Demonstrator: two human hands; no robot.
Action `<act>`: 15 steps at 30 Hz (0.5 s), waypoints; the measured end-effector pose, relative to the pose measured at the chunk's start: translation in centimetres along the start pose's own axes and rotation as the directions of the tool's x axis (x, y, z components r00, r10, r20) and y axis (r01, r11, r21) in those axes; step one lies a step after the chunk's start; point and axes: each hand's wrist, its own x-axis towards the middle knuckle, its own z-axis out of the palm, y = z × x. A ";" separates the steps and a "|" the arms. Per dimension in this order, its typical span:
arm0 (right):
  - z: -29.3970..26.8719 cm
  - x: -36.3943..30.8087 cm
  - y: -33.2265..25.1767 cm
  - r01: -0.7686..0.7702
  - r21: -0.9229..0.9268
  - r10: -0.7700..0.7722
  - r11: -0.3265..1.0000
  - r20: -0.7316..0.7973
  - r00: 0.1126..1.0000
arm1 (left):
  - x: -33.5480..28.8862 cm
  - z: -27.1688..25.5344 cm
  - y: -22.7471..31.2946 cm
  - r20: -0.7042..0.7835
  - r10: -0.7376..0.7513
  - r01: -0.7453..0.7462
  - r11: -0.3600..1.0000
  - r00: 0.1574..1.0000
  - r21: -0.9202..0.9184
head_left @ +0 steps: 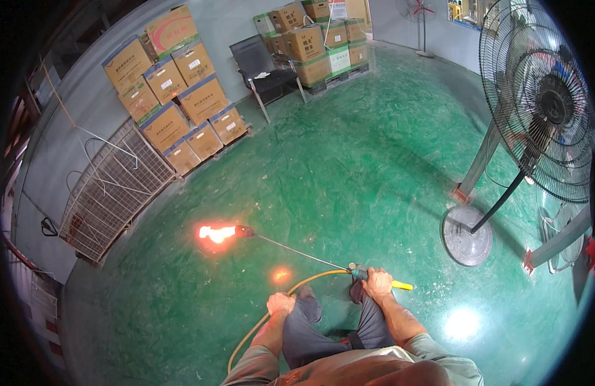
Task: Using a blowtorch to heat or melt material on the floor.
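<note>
My right hand is closed around the grip of a gas torch, whose yellow handle end sticks out on the right. The thin metal tube runs left to a dark burner head. A bright orange flame burns from it, pointing left over the floor. From the torch's valve an orange-yellow hose curves back toward my left side. My left hand is closed on this hose beside my left knee; its fingertips are partly hidden.
Stacked cartons stand at the back left, near a leaning wire-mesh rack. A black chair and more boxes line the far wall. A large pedestal fan and slanted metal posts stand right on the green floor.
</note>
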 end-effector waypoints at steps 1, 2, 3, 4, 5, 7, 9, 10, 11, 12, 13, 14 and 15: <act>-0.1 0.0 -0.2 -0.005 -0.002 0.005 1.000 0.012 1.000 | 0.1 0.0 -0.1 0.001 -0.001 0.001 1.000 1.000 0.001; -0.2 0.0 -0.3 -0.005 -0.005 0.005 1.000 0.014 1.000 | 0.1 0.0 -0.3 0.002 -0.002 0.002 1.000 1.000 0.001; -0.2 0.0 -0.3 -0.006 -0.010 0.007 1.000 0.015 1.000 | 0.1 0.0 -0.3 0.010 -0.002 0.002 1.000 1.000 -0.001; -0.1 0.0 -0.3 -0.008 -0.014 0.008 1.000 0.017 1.000 | 0.1 -0.1 -0.3 0.017 -0.001 0.001 1.000 1.000 -0.004; -0.1 0.1 -0.3 -0.002 -0.012 0.002 1.000 0.011 1.000 | 0.1 -0.1 -0.3 0.025 -0.001 0.001 1.000 1.000 -0.006; -0.1 0.1 -0.1 0.008 -0.010 -0.008 1.000 0.000 1.000 | -0.1 -0.3 0.0 0.018 -0.008 0.008 1.000 1.000 0.000; 0.0 0.1 -0.1 0.001 -0.008 -0.001 1.000 -0.006 1.000 | -0.3 -0.4 0.2 0.022 -0.014 0.014 1.000 1.000 0.003; 0.0 0.0 -0.1 -0.002 -0.006 0.002 1.000 -0.009 1.000 | -0.4 -0.5 0.3 0.029 -0.017 0.017 1.000 0.999 0.003; 0.0 0.0 -0.1 -0.003 -0.006 0.003 1.000 -0.003 1.000 | -0.5 -0.6 0.4 0.037 -0.020 0.020 1.000 0.999 0.003; 0.1 0.1 -0.1 -0.003 -0.005 0.003 1.000 0.001 1.000 | -0.5 -0.6 0.3 0.033 -0.020 0.020 1.000 0.999 0.001; 0.1 0.1 0.0 -0.003 -0.004 0.003 1.000 0.005 1.000 | -0.4 -0.5 0.3 0.029 -0.021 0.021 1.000 0.999 -0.001; 0.3 0.1 0.0 -0.004 -0.004 0.004 1.000 0.004 1.000 | -0.4 -0.5 0.2 0.025 -0.021 0.021 1.000 0.999 -0.002; 0.4 0.2 0.1 -0.008 -0.004 0.008 1.000 0.002 1.000 | -0.3 -0.4 0.3 0.024 -0.020 0.020 1.000 1.000 -0.005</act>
